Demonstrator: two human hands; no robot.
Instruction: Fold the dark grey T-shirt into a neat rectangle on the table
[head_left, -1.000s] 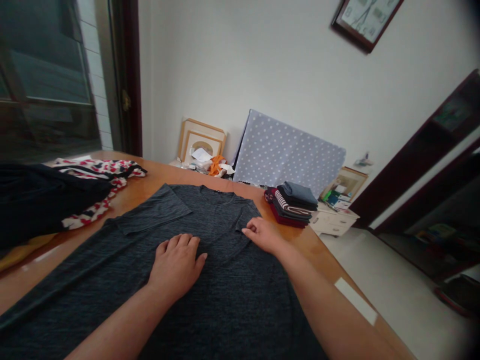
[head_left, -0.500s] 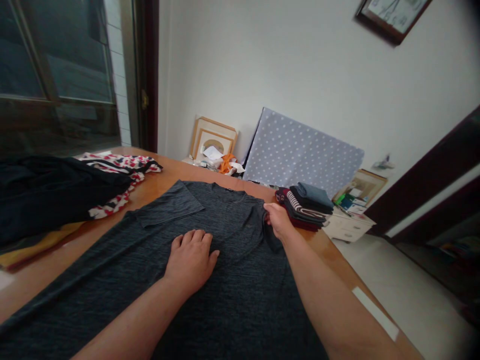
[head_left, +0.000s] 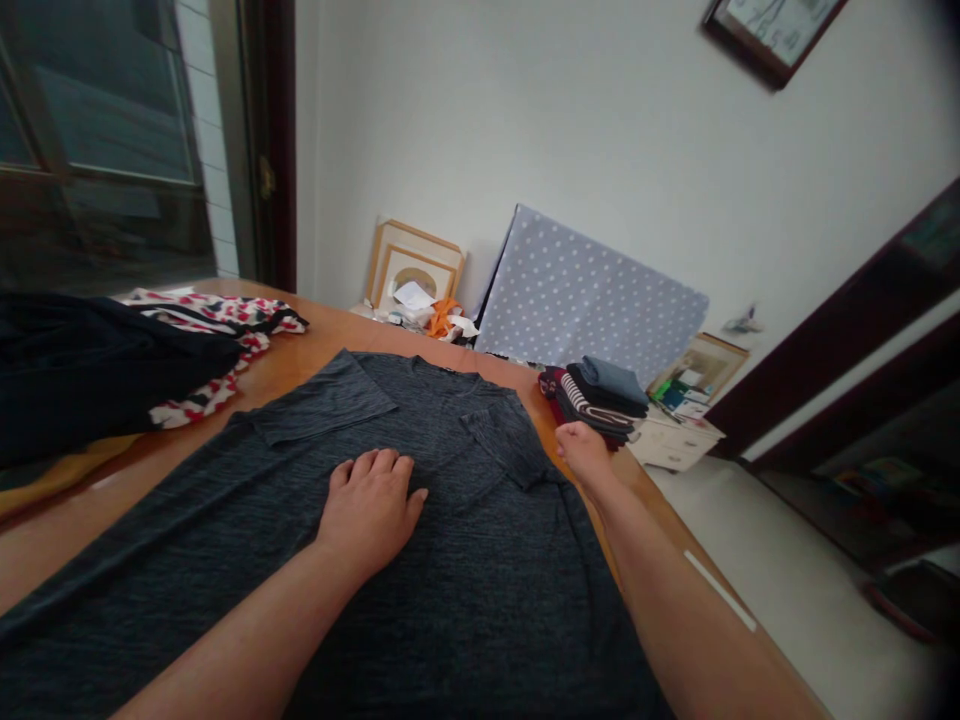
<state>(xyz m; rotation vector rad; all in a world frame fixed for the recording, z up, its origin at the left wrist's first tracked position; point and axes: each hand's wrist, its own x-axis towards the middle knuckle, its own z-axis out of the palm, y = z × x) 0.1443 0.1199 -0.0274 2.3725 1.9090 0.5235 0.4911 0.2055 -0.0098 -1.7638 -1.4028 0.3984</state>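
Observation:
A dark grey T-shirt (head_left: 480, 560) lies spread over the wooden table, collar toward the far edge. Its left short sleeve (head_left: 330, 405) and right short sleeve (head_left: 504, 445) both rest folded inward on the chest. My left hand (head_left: 371, 510) presses flat on the shirt's middle, palm down, fingers stretched. Just off the shirt's right side, my right hand (head_left: 585, 455) is curled closed. No cloth shows in it, and a gap separates it from the right sleeve.
Folded clothes (head_left: 600, 400) are stacked at the table's far right. At the left lies a heap of black cloth (head_left: 97, 370) with a red, white and black patterned garment (head_left: 202, 400). Beyond the table (head_left: 334, 325) stand a dotted grey cover (head_left: 585, 285) and a white drawer cabinet (head_left: 671, 440).
My right hand has let go of the right sleeve and moved right, off the shirt. That sleeve now lies flat, folded inward. My left hand stays on the shirt.

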